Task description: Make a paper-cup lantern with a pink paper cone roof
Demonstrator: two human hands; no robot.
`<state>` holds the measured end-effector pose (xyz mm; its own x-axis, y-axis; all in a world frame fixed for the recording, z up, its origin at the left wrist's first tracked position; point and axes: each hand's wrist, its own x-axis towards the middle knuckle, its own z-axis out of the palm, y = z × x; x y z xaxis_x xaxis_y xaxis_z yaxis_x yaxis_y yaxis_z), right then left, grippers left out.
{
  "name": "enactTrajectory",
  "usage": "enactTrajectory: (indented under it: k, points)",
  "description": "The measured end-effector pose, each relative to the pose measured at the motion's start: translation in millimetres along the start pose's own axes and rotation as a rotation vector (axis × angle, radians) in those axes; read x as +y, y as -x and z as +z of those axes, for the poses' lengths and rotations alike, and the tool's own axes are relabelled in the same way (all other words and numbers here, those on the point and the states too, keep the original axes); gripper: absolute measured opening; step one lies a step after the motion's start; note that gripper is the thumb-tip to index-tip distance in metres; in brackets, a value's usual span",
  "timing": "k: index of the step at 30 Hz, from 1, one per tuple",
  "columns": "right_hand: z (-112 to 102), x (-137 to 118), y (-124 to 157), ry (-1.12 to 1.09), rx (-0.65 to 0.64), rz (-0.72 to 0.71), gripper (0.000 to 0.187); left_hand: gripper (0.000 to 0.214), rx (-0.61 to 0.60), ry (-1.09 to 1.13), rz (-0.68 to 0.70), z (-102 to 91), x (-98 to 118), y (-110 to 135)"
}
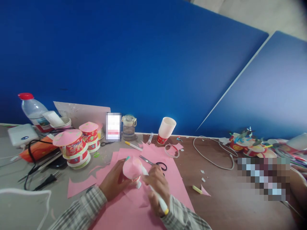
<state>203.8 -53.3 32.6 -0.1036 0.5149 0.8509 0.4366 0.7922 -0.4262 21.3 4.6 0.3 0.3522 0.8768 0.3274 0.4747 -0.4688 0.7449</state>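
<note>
My left hand is wrapped round the side of a small paper cup topped with a pink paper cone. In my right hand is a white marker pen with a yellow end; its upper end meets the right side of the pink cone. Whether the tip is uncapped I cannot tell. Both hands are over pink paper sheets. Just beyond my right hand lie scissors with black handles, partly covered by it. Another white and yellow marker lies at the paper's far edge.
Red paper cups with pink cone tops stand at left, near a black power plug and a red-capped bottle. At the back are a glass jar and stacked white cups. A blue partition rises behind. Another person's arm is at right.
</note>
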Motion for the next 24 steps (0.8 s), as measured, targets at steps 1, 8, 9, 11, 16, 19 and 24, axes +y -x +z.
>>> enactTrajectory:
  k: [1,8,9,11,16,19,24]
  points:
    - [0.4,0.7,1.4,0.042,-0.041,-0.056,0.028,0.063,-0.002,-0.003,0.002,-0.1,-0.2,0.0]
    - [14.3,5.0,8.3,0.124,-0.008,-0.107,0.016,0.062,0.000,-0.004,0.009,0.0,-1.8,0.2]
    - [17.1,5.3,9.3,0.117,0.023,-0.088,0.015,0.063,-0.005,-0.003,0.011,0.0,-1.7,0.1]
    - [21.5,5.8,10.5,0.104,0.067,-0.061,0.011,0.062,-0.015,-0.005,0.015,-0.1,-1.3,-0.1]
    - [24.4,8.0,9.8,0.113,0.077,-0.064,0.012,0.061,-0.020,-0.015,0.025,-0.5,-1.0,-0.3]
    - [24.2,10.3,10.8,0.136,0.061,-0.060,0.013,0.060,-0.025,-0.014,0.030,-0.6,-0.8,-0.2]
    - [24.4,11.8,11.8,0.156,0.038,-0.058,0.011,0.058,-0.023,-0.002,0.024,0.3,-0.3,-0.1]
